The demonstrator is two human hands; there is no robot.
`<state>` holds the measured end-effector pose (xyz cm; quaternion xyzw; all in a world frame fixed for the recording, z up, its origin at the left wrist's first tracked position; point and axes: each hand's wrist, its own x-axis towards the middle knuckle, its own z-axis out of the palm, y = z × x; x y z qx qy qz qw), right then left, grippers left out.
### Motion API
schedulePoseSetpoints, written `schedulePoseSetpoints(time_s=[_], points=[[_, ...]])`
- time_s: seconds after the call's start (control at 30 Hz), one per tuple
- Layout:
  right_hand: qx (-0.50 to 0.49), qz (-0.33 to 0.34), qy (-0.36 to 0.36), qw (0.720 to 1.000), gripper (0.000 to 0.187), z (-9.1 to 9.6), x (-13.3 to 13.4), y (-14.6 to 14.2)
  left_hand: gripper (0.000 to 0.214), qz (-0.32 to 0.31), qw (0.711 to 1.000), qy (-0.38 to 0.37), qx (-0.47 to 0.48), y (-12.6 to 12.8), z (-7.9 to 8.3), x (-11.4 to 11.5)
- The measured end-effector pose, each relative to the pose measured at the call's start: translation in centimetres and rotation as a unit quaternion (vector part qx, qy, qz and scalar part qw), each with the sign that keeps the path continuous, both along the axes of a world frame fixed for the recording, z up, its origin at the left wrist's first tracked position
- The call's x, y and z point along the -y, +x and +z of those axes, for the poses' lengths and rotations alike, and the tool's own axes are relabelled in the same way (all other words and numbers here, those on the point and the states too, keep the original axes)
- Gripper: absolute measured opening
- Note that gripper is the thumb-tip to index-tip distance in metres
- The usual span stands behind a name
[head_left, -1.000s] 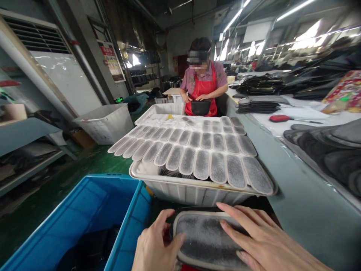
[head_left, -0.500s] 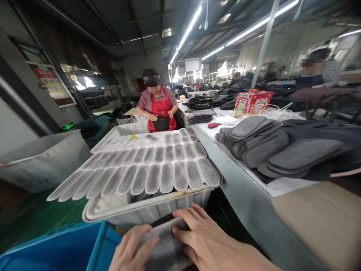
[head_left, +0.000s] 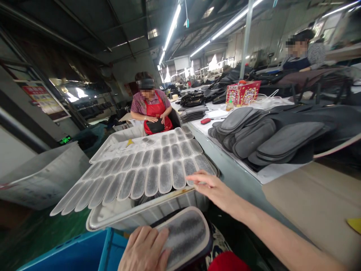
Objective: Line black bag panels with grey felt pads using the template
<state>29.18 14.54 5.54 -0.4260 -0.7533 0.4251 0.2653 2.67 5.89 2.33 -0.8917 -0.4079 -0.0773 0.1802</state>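
Note:
Low in front of me lies an oval grey panel with a pale edge [head_left: 187, 231], on top of a dark piece. My left hand [head_left: 145, 246] grips its left end, fingers over the upper face. Stretched forward, my right hand [head_left: 207, 184] holds nothing visible; its fingers are extended over the front right of the rows of similar oval grey pieces [head_left: 165, 177]. Whether the fingertips touch a piece there, I cannot tell. These pieces overlap in rows on a white sheet across a white plastic tub [head_left: 135, 214].
A blue crate [head_left: 84, 248] stands at lower left, a white bin [head_left: 47, 177] behind it. Dark oval panels [head_left: 254, 139] are stacked on the right-hand table [head_left: 238, 177]. Across the tub, a person in a red apron [head_left: 154, 111] handles a black piece. Another person [head_left: 300, 52] is at far right.
My right hand has left the panel and reached forward to the rows of pieces. My left hand stays on the panel, now more exposed. The view has turned slightly right.

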Motion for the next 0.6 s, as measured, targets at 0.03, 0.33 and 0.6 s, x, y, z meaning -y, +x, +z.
schedulePoseSetpoints(time_s=[0.03, 0.33, 0.6], points=[[0.012, 0.002, -0.011, 1.000, 0.046, -0.1, -0.4, 0.9, 0.035, -0.004, 1.000, 0.009, -0.004, 0.2, 0.0, -0.2], [0.072, 0.122, -0.080, 0.987, 0.036, -1.0, -0.2, 2.1, 0.038, 0.073, 0.997, -0.005, 0.037, 2.3, -1.0, -0.4], [0.092, 0.133, -0.066, 0.985, 0.023, -0.5, -1.2, 1.2, 0.019, 0.023, 0.994, -0.070, 0.083, 3.6, -1.0, -2.3]])
